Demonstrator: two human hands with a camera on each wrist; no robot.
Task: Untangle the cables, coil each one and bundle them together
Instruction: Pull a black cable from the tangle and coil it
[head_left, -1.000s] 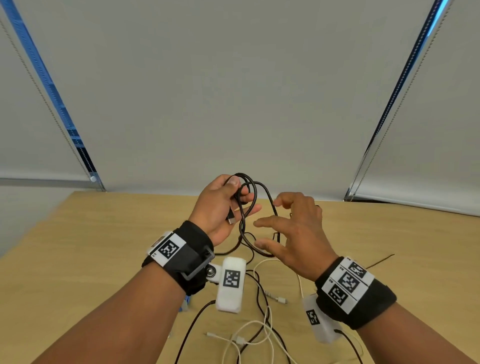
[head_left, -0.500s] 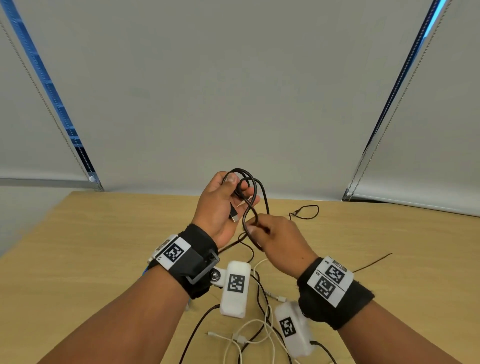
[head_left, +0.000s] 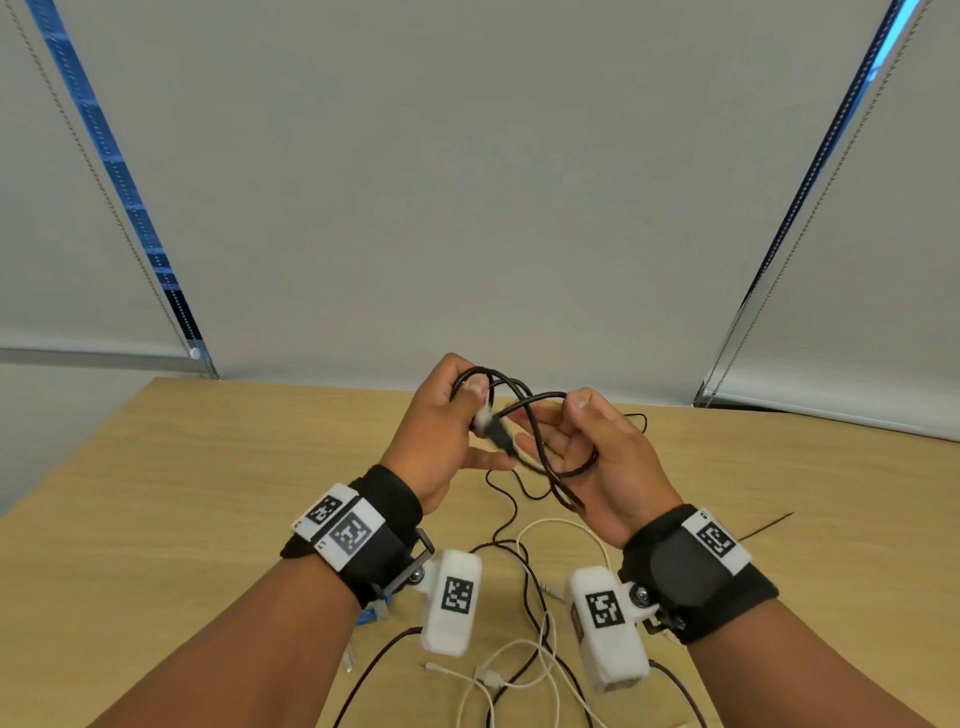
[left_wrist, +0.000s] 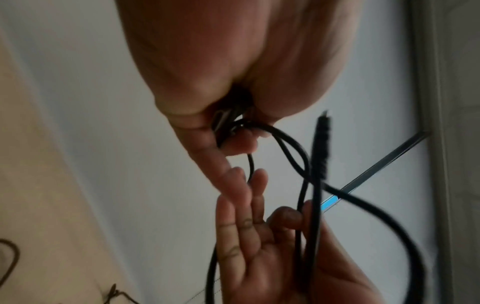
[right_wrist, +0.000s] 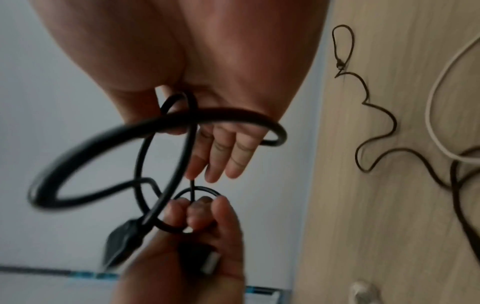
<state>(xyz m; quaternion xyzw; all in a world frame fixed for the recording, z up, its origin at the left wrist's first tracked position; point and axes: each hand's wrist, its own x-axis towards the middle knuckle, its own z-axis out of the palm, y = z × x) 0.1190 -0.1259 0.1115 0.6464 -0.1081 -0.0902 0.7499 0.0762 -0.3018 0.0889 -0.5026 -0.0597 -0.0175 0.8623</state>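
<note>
My left hand (head_left: 480, 402) is raised above the table and pinches a small coil of the black cable (head_left: 519, 397) between thumb and fingers. A USB plug (right_wrist: 210, 261) of that cable lies in its palm. My right hand (head_left: 563, 410) is palm up just to the right. Its thumb and index finger pinch a loop of the same cable (right_wrist: 207, 115), and its other fingers (right_wrist: 221, 156) stay straight. A second black plug (left_wrist: 322, 144) sticks out between the hands. The cable's slack (head_left: 511, 519) hangs down to the table.
On the wooden table (head_left: 208, 493), below my wrists, lies a white cable (head_left: 550, 525) crossed with dark ones. A thin brown cable (right_wrist: 376, 115) snakes behind my right hand, and a thin dark wire (head_left: 769, 525) lies at the right. Grey blinds hang behind the table.
My right hand, open with spread fingers a second ago, took hold of the black cable below the coil, turned palm up and drew a loop to the right. My left hand kept its hold.
</note>
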